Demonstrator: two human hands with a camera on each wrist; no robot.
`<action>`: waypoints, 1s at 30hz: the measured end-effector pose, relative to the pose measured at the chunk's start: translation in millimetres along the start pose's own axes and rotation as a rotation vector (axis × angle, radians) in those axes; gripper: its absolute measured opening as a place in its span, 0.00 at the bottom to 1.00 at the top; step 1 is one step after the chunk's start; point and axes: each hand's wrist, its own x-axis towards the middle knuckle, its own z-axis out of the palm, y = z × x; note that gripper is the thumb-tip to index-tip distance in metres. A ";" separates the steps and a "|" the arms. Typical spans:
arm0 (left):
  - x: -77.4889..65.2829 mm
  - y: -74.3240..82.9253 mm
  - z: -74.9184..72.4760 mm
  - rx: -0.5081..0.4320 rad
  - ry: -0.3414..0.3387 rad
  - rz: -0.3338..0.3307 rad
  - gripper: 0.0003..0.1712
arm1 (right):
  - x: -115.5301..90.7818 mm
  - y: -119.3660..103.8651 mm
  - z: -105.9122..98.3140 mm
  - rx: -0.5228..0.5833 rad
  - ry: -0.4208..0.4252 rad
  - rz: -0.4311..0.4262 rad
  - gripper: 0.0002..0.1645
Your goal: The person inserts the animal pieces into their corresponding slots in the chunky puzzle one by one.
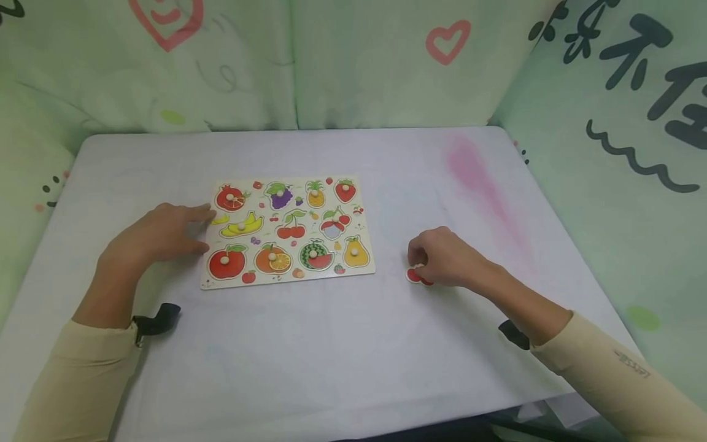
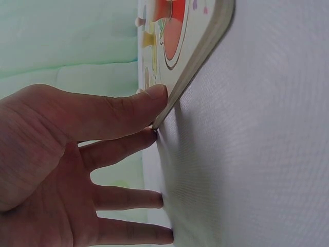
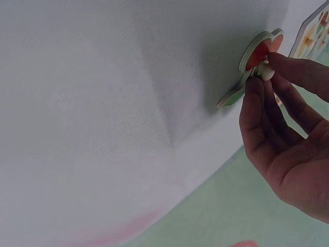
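My right hand (image 1: 444,255) pinches the round wooden knob (image 3: 266,71) of a cherry puzzle piece (image 3: 259,54) to the right of the puzzle board. Its red fruits and green leaf show in the right wrist view; from the head view my fingers hide most of the piece (image 1: 412,275). Whether it touches the cloth I cannot tell. At the left edge of the fruit puzzle board (image 1: 287,279), my left hand (image 1: 160,233) rests with thumb and index finger (image 2: 121,149) against the rim and its other fingers spread on the cloth.
On the board sit several knobbed fruit pieces, among them bananas (image 1: 242,227), a watermelon (image 1: 316,256) and a pear (image 1: 355,253). A cherry-shaped outline (image 1: 334,228) there shows no knob. White cloth (image 1: 309,356) covers the table; green printed curtains (image 1: 359,73) stand behind it.
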 end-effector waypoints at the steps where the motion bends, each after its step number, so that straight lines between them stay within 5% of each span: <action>1: -0.3 0.2 -0.1 -0.001 0.003 0.002 0.47 | 0.1 0.1 0.0 0.006 0.000 -0.001 0.04; 30: -2.8 3.6 -0.6 -0.020 0.019 0.001 0.45 | 0.2 -2.2 -4.5 0.013 -0.013 -0.010 0.09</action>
